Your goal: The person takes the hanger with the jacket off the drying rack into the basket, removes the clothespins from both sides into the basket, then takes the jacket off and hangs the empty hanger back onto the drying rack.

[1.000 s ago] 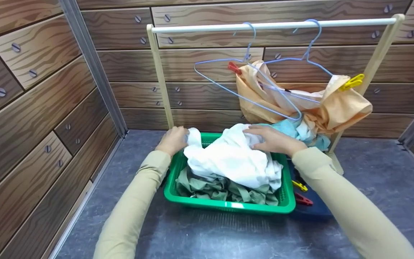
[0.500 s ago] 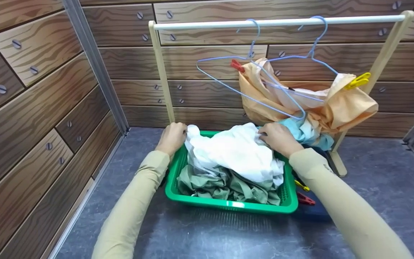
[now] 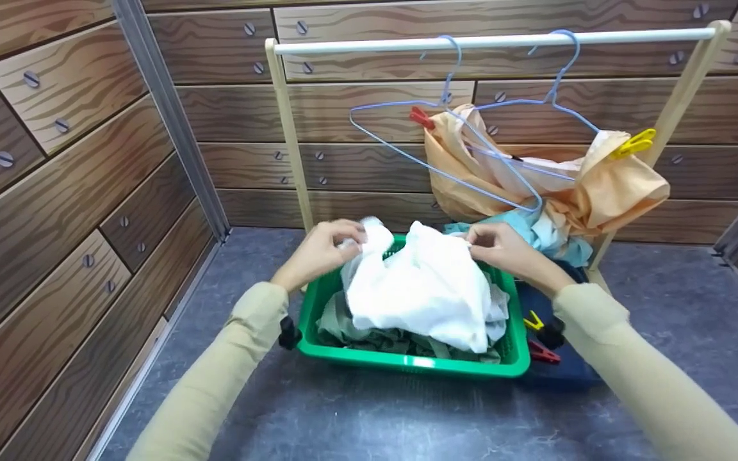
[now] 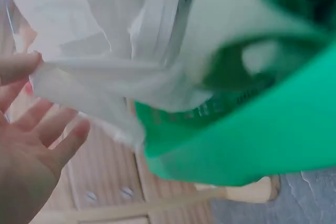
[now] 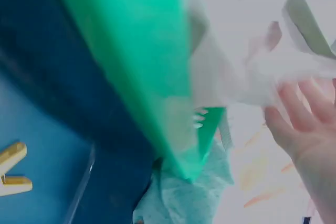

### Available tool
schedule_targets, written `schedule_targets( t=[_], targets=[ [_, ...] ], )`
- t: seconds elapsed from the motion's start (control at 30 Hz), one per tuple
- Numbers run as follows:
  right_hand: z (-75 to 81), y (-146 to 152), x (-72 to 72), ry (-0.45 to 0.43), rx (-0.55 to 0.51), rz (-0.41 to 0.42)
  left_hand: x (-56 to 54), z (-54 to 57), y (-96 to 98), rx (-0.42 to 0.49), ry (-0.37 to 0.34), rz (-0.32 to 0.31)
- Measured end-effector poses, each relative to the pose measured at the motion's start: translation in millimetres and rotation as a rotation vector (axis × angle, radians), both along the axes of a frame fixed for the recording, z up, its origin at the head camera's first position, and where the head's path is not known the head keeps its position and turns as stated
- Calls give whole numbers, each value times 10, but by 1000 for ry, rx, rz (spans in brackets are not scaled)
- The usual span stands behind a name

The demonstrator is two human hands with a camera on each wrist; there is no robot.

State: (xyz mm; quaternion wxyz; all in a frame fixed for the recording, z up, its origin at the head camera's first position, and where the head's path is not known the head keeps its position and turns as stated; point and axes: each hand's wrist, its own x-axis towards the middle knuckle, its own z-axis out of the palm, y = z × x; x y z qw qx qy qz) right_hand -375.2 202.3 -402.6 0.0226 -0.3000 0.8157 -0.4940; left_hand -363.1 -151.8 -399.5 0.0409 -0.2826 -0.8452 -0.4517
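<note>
A white cloth garment point(image 3: 420, 288) is lifted partly out of the green basket point(image 3: 407, 363), bunched above the green-grey clothes point(image 3: 369, 339) that lie beneath. My left hand point(image 3: 327, 250) pinches its left edge between thumb and forefinger; in the left wrist view the other fingers point(image 4: 73, 140) spread away from the fabric. On the opposite side my right hand point(image 3: 503, 250) pinches the garment's right edge near the basket's back corner. In the right wrist view white fabric point(image 5: 257, 82) stretches from that hand across the basket's rim, blurred by motion.
Behind the basket stands a rack with a white rod point(image 3: 369, 47). Two blue hangers point(image 3: 401, 153) hang from it, one with an orange garment point(image 3: 465, 186) clipped by red and yellow pegs. Light-blue cloth point(image 3: 535, 230) lies below. A dark blue bin point(image 3: 567, 365) with pegs sits at right.
Both hands have lifted the white garment's edges, and its front now hangs lower over the green-grey clothes. My left hand has moved right and turned; both wrists have swung outward.
</note>
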Motion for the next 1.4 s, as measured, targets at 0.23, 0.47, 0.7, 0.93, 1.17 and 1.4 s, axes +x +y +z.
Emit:
schedule_targets(
  t=[0.23, 0.47, 0.7, 0.93, 1.17, 1.4],
  targets=[
    [7, 141, 359, -52, 14, 80, 345, -31, 102, -36, -167, -151],
    [-180, 267, 587, 164, 264, -34, 616, -116, 118, -389, -93, -171],
    [-125, 214, 856, 231, 289, -81, 684, -195, 129, -530, -13, -150],
    [-213, 73, 882, 568, 447, 0, 603, -203, 200, -649, 66, -132],
    [-401, 56, 776, 596, 453, 48, 470, -213, 190, -673, 53, -159],
    [-556, 96, 680, 575, 547, 57, 353, -282, 156, -666, -13, -179]
  ],
)
